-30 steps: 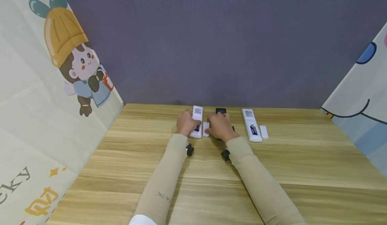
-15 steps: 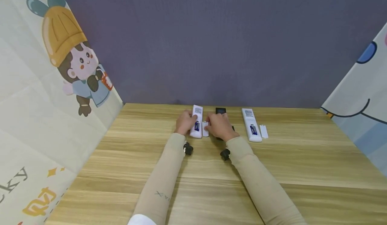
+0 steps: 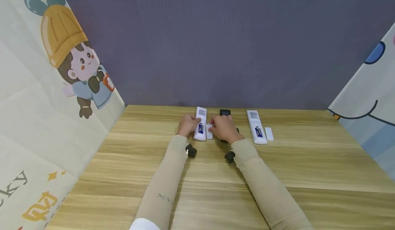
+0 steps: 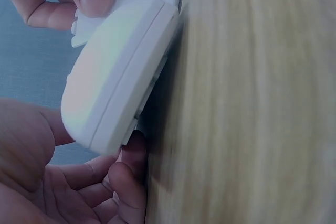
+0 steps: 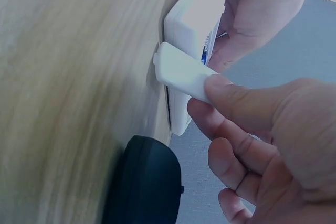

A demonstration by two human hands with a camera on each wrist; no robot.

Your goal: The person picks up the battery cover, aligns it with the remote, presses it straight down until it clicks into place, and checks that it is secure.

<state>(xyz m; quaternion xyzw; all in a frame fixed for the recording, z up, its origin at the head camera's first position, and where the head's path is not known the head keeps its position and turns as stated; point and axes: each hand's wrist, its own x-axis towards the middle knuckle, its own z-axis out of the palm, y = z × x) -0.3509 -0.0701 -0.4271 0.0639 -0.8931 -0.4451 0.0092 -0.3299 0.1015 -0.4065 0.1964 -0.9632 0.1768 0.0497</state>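
My left hand (image 3: 187, 124) grips a white remote control (image 3: 201, 112) from its left side, thumb on top and fingers curled under the edge. The remote lies back up, its compartment uncovered, with blue batteries (image 3: 201, 128) inside. In the left wrist view the remote (image 4: 113, 72) is tilted, one side raised off the table. My right hand (image 3: 224, 127) pinches a white battery cover (image 3: 210, 134) between thumb and index finger. In the right wrist view the cover (image 5: 181, 71) is tipped up right beside the remote; whether they touch, I cannot tell.
Partly under my right hand lies a black remote (image 3: 225, 112). To its right is another white remote (image 3: 254, 119), batteries showing, with its loose cover (image 3: 269, 134) alongside. A dark upright panel (image 3: 228, 51) borders the wooden table (image 3: 210, 195) at the back.
My left thumb has drawn back from over the batteries to the remote's upper left edge, uncovering them. The cover in my right hand has shifted slightly left, toward the remote.
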